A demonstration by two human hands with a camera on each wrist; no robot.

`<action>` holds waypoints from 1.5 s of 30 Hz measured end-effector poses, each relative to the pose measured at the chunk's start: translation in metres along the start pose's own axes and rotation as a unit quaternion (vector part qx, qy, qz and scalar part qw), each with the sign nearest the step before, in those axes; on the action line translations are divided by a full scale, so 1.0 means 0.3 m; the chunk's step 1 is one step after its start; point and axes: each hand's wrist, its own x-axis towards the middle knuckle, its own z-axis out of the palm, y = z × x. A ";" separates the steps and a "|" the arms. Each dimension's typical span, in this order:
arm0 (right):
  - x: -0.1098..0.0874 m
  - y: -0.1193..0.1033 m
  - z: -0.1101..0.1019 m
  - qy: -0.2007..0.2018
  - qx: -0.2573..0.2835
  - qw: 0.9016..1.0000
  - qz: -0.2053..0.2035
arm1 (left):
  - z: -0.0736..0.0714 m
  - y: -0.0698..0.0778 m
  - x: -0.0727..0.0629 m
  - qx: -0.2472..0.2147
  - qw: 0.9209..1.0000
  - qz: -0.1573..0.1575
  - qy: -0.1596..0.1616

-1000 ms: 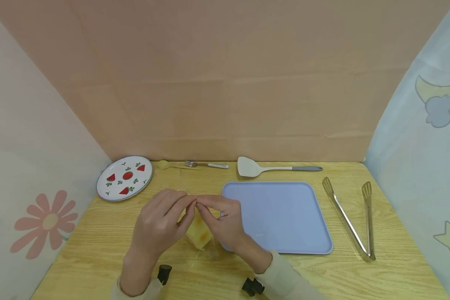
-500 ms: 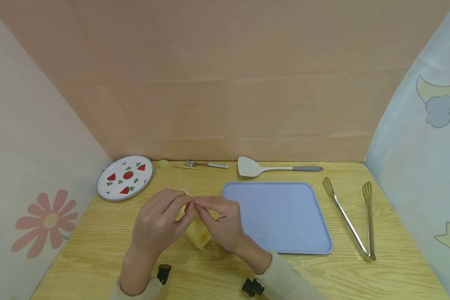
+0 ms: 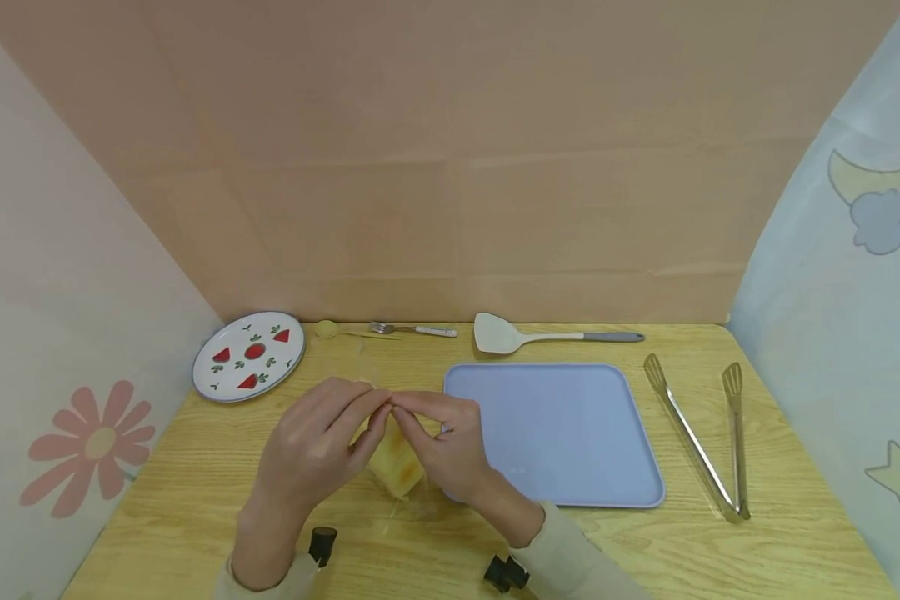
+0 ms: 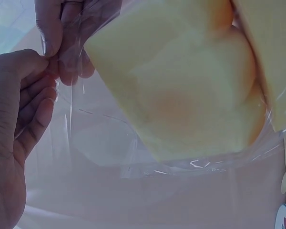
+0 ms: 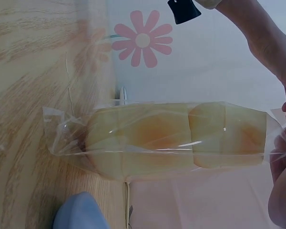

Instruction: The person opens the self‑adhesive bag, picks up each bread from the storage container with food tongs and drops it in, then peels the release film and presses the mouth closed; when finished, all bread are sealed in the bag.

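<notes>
Near the front edge of the wooden tabletop, the left hand and right hand pinch the mouth of a clear plastic bag of pale yellow bread slices; pulling evenly outward should part the film without crushing the bread.

bread bag mostly hidden behind hands, forearms cut off below

Head view looks forward and down over the whole table. Both wrist views sit very close, sharing the bagged bread from opposite sides.
</notes>
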 end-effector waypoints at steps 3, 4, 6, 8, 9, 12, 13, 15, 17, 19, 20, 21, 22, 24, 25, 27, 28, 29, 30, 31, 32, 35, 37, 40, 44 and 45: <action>0.001 0.000 0.000 -0.003 -0.001 1.000 -0.004 | 0.004 0.000 0.001 0.007 1.000 0.007 0.009; 0.001 0.000 0.000 -0.003 -0.002 1.000 -0.006 | 0.005 0.000 0.000 0.009 1.000 0.008 0.011; 0.001 0.000 0.000 -0.004 -0.005 1.000 -0.009 | 0.008 -0.001 -0.001 0.007 1.000 0.008 0.014; 0.001 -0.001 0.000 -0.003 -0.007 1.000 -0.012 | 0.012 -0.004 -0.003 -0.002 1.000 0.005 0.017; 0.001 -0.001 0.000 -0.002 -0.007 1.000 -0.013 | 0.014 -0.005 -0.004 -0.009 1.000 0.003 0.019; 0.001 -0.004 0.000 0.000 -0.011 1.000 -0.018 | 0.020 -0.010 -0.008 -0.032 0.999 -0.003 0.029; 0.002 -0.004 0.001 0.001 -0.013 1.000 -0.020 | 0.023 -0.012 -0.009 -0.038 0.999 -0.004 0.033; 0.003 -0.005 0.001 0.001 -0.016 1.000 -0.023 | 0.025 -0.014 -0.010 -0.045 0.998 -0.005 0.038; 0.003 -0.004 0.001 0.001 -0.019 0.999 -0.026 | 0.026 -0.015 -0.011 -0.045 0.998 -0.003 0.040; 0.003 -0.004 0.000 0.000 -0.020 0.999 -0.027 | 0.025 -0.015 -0.011 -0.037 0.999 0.001 0.040; 0.002 -0.003 0.000 0.000 -0.021 0.999 -0.027 | 0.025 -0.015 -0.011 -0.032 0.999 0.004 0.039; 0.001 -0.003 0.000 -0.001 -0.021 0.999 -0.027 | 0.025 -0.014 -0.010 -0.025 0.999 0.008 0.039; 0.001 -0.002 -0.001 -0.001 -0.022 0.999 -0.027 | 0.025 -0.013 -0.010 -0.020 0.999 0.011 0.040; 0.001 -0.002 -0.001 -0.002 -0.023 0.999 -0.028 | 0.027 -0.012 -0.009 -0.009 0.999 0.016 0.042; 0.000 -0.002 -0.001 -0.003 -0.024 0.999 -0.028 | 0.028 -0.010 -0.008 -0.004 0.999 0.017 0.044; 0.001 -0.002 -0.001 -0.002 -0.025 0.999 -0.028 | 0.035 -0.009 -0.009 0.003 0.998 0.016 0.054; 0.001 -0.002 0.000 -0.003 -0.023 0.999 -0.027 | 0.041 -0.009 -0.010 -0.001 0.998 0.012 0.063; 0.001 -0.003 0.000 -0.002 -0.022 0.999 -0.026 | 0.048 -0.009 -0.012 -0.004 0.997 0.006 0.074; 0.002 -0.004 0.001 -0.003 -0.020 1.000 -0.024 | 0.056 -0.010 -0.014 -0.013 0.996 -0.004 0.086; 0.003 -0.005 0.001 -0.002 -0.017 1.000 -0.021 | 0.064 -0.011 -0.017 -0.028 0.994 -0.019 0.099; 0.003 -0.007 0.001 0.000 -0.015 1.000 -0.017 | 0.072 -0.011 -0.020 -0.045 0.992 -0.036 0.113; 0.002 -0.013 0.003 0.007 -0.004 1.000 0.010 | 0.092 -0.008 -0.029 -0.104 0.980 -0.107 0.135; 0.001 -0.018 0.005 0.013 0.008 0.999 0.038 | 0.100 -0.004 -0.033 -0.141 0.967 -0.160 0.137; -0.001 -0.022 0.009 0.027 0.027 0.996 0.086 | 0.100 0.002 -0.038 -0.188 0.940 -0.244 0.147; -0.001 -0.022 0.009 0.059 0.046 0.988 0.133 | 0.082 -0.003 -0.043 -0.284 0.877 -0.336 0.193; 0.000 -0.021 0.008 0.070 0.056 0.985 0.144 | 0.077 -0.009 -0.043 -0.310 0.858 -0.353 0.207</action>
